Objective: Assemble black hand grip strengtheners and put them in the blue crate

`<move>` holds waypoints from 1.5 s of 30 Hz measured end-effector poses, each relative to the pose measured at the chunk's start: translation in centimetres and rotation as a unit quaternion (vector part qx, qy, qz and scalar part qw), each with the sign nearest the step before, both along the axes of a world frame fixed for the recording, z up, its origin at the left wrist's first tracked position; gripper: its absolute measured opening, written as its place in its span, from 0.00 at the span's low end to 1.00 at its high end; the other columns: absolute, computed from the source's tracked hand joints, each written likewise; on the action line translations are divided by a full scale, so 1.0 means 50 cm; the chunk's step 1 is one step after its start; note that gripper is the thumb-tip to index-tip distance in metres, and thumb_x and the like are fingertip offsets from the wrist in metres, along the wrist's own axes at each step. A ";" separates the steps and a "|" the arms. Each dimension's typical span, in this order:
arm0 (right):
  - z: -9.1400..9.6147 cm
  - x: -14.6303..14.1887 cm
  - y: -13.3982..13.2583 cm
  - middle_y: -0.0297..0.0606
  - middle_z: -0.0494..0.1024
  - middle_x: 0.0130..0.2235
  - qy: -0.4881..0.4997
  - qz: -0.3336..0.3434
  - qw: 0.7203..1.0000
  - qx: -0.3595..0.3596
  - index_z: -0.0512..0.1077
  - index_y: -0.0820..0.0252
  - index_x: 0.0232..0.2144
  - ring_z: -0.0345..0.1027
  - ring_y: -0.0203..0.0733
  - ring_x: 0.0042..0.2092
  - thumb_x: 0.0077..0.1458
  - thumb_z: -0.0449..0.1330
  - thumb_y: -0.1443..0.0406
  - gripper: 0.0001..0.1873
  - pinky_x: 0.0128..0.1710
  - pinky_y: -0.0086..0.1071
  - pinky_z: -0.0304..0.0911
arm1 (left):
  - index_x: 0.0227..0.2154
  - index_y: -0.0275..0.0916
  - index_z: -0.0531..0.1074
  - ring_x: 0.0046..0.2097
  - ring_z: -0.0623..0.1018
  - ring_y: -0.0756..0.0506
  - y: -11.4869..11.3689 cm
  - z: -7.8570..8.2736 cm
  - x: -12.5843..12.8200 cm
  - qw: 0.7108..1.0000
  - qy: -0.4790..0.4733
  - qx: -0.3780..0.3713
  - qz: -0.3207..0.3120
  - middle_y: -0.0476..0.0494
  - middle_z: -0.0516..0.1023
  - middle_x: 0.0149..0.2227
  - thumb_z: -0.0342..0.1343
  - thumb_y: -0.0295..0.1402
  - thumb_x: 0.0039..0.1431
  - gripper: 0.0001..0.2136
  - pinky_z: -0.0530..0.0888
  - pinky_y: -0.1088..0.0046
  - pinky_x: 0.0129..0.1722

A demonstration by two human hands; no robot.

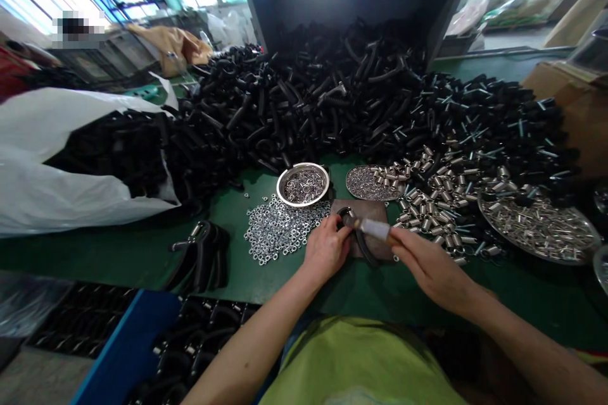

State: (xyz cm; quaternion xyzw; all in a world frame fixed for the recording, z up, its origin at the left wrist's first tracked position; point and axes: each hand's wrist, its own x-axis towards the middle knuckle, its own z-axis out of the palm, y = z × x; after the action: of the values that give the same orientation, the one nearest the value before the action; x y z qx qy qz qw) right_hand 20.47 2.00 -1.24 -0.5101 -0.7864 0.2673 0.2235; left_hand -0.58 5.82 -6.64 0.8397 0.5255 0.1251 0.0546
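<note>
- fingers of the left hand [327, 248] pinch a black curved grip [365, 250] at frame centre, hiding its upper end
- right hand [427, 266] closes around a pale-handled tool [373, 228], tip blurred
- brown pad [375, 210] lies beneath, mostly covered
- black pile [332, 95] behind, pieces indistinct

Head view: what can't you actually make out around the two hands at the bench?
1. Head view: where the tool in the right hand meets the black curved part, fingers of the left hand hide the contact; the tool is blurred.
2. Head view: the pieces in the steel bowl are too small to identify.
3. Head view: the small tray at the right edge is cut off by the frame.
</note>
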 end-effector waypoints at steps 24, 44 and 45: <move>-0.140 0.093 -0.126 0.41 0.75 0.37 -0.159 0.021 0.967 0.200 0.61 0.57 0.56 0.69 0.41 0.36 0.60 0.50 0.66 0.21 0.35 0.34 0.63 | 0.47 0.45 0.72 0.34 0.71 0.48 0.027 -0.035 -0.020 0.946 -0.287 -0.133 0.071 0.44 0.72 0.35 0.53 0.29 0.55 0.17 0.69 0.69 0.39; -0.113 0.014 0.258 0.44 0.72 0.41 -0.198 -0.103 0.967 0.126 0.73 0.58 0.43 0.59 0.48 0.48 0.58 0.52 0.67 0.14 0.46 0.38 0.57 | 0.49 0.40 0.70 0.53 0.71 0.43 -0.025 0.031 0.048 0.781 -0.532 -0.317 0.081 0.40 0.71 0.53 0.56 0.31 0.54 0.18 0.68 0.65 0.52; -0.117 0.006 0.291 0.45 0.72 0.42 -0.205 -0.107 0.965 0.121 0.73 0.59 0.43 0.58 0.49 0.48 0.57 0.53 0.67 0.13 0.46 0.39 0.57 | 0.48 0.39 0.71 0.51 0.72 0.44 0.001 0.032 0.043 0.824 -0.494 -0.269 0.070 0.40 0.72 0.51 0.55 0.32 0.55 0.16 0.70 0.67 0.50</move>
State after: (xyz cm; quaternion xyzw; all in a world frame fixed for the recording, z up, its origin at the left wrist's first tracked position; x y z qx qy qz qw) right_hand 20.76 16.52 -7.11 -0.6044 -0.7827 0.0346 0.1446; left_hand 1.55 5.87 -5.06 0.5787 0.4981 0.3806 0.5216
